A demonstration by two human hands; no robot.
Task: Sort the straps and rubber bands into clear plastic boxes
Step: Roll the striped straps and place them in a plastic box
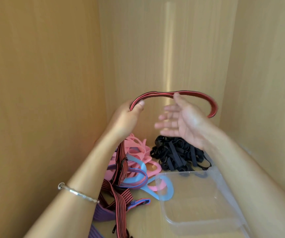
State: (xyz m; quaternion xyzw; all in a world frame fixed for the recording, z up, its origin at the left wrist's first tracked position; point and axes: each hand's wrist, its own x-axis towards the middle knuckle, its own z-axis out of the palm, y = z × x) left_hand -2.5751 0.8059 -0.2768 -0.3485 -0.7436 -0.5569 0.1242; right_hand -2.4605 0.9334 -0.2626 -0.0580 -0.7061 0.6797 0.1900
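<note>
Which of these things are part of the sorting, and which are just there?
Part of the job: red-and-black striped strap gripped by the left hand, open right hand, pile of black elastic bands, pink rubber bands, blue rubber loop, purple striped strap, clear plastic box.
Just there: silver bangle, wooden cupboard wall.

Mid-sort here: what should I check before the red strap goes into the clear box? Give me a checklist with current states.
1. Left hand grips the red strap: ok.
2. Right hand holds the strap too: not ok; its fingers are spread and only the thumb touches it.
3. Strap free of the heap of straps: cannot tell; a striped length hangs below the left wrist into it.
4. Clear box open on top, with room: ok.
5. Blue band out of the box's near corner: cannot tell; it shows through the wall.
</note>
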